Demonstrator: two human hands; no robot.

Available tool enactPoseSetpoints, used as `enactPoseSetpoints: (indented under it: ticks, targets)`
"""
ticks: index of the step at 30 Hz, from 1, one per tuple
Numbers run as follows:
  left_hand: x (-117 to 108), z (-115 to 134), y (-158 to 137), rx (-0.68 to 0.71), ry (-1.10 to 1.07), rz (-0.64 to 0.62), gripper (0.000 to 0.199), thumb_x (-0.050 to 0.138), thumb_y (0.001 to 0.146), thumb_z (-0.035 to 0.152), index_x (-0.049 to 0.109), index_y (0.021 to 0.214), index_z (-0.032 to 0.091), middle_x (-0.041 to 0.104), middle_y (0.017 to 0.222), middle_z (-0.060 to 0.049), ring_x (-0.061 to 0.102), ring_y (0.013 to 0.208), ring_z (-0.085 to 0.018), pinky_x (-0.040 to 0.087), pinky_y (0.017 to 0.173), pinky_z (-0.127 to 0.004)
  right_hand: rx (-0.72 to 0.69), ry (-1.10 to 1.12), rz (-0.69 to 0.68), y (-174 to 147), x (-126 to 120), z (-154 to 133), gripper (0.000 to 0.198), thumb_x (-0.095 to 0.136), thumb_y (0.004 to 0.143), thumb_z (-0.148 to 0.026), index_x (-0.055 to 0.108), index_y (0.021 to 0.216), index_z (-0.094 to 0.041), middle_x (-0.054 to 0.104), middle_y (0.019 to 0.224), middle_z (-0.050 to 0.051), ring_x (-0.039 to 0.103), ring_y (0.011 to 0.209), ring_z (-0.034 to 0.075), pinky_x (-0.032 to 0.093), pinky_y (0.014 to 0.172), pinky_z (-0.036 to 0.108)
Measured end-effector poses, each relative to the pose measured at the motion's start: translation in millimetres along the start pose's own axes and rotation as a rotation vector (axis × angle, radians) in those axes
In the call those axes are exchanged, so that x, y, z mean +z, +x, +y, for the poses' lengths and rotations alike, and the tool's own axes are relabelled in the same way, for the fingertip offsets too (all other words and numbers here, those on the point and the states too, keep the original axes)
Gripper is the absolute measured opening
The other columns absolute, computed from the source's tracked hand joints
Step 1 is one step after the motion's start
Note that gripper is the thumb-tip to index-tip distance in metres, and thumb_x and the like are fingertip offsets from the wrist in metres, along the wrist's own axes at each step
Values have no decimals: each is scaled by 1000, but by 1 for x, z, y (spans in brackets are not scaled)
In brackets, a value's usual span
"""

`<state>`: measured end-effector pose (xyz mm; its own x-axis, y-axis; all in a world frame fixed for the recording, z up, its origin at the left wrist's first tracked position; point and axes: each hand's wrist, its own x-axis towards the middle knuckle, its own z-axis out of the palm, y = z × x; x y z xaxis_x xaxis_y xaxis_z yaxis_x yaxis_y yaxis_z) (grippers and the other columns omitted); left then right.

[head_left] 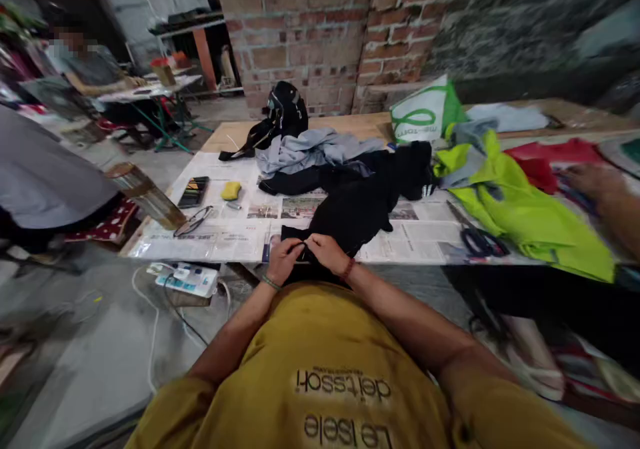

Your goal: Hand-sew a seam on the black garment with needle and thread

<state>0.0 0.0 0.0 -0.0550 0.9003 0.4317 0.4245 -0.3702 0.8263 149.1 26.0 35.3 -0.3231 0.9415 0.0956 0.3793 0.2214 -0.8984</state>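
Note:
A black garment (pixel 350 205) lies across the newspaper-covered table (pixel 235 235), its near end hanging at the front edge. My left hand (pixel 285 259) pinches the cloth at that end, fingers pressed together. Close beside it, my right hand (pixel 326 252) also grips the black cloth, the fingertips of both hands nearly meeting. Exactly which part of the garment is between the fingers is too small to make out. Behind it lies a grey garment (pixel 320 149) in a loose heap.
Scissors (pixel 483 241) and a neon yellow garment (pixel 530 202) lie to the right, where another person's hand (pixel 595 182) rests by red cloth. A yellow sponge-like block (pixel 231 191), eyeglasses (pixel 194 222) and a black backpack (pixel 287 109) are left. A power strip (pixel 187 280) sits below the edge.

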Motion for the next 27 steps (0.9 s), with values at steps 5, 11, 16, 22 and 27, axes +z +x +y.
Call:
enactPoseSetpoints:
  ticks: [5, 11, 16, 22, 27]
  targets:
    - [-2, 3, 2, -17, -14, -3, 12, 60, 78, 28, 68, 79, 19, 67, 74, 0, 57, 69, -13, 46, 66, -25, 17, 14, -59, -3, -7, 1, 31, 44, 83, -35, 52, 60, -17, 45, 50, -4, 40, 47, 8, 30, 47, 20]
    - [-4, 6, 5, -133, -24, 21, 12, 62, 76, 29, 68, 77, 19, 63, 72, -1, 54, 73, -15, 43, 69, -27, -236, -50, 393, -10, -30, -6, 18, 48, 82, -25, 61, 93, -17, 59, 82, 3, 49, 57, 9, 42, 58, 22]
    - [-5, 6, 5, -177, -85, 8, 15, 59, 78, 30, 69, 77, 19, 65, 75, -1, 56, 77, -16, 43, 74, -28, -554, -256, 157, -42, -21, -7, 19, 48, 87, -24, 60, 74, -18, 56, 66, 1, 51, 60, 11, 41, 61, 23]
    - [-6, 12, 5, -161, -167, -16, 14, 57, 77, 29, 67, 74, 19, 69, 87, -2, 58, 83, -16, 43, 78, -29, -418, -496, 145, -41, -10, 13, 22, 47, 86, -20, 61, 103, -17, 65, 93, 8, 61, 80, 16, 47, 72, 27]
    - [-6, 13, 6, -144, -160, -31, 13, 58, 75, 27, 65, 67, 19, 69, 82, -2, 58, 82, -16, 43, 80, -30, -312, -565, 130, -32, -10, 24, 23, 49, 86, -20, 60, 106, -19, 65, 100, 8, 62, 87, 18, 50, 76, 29]
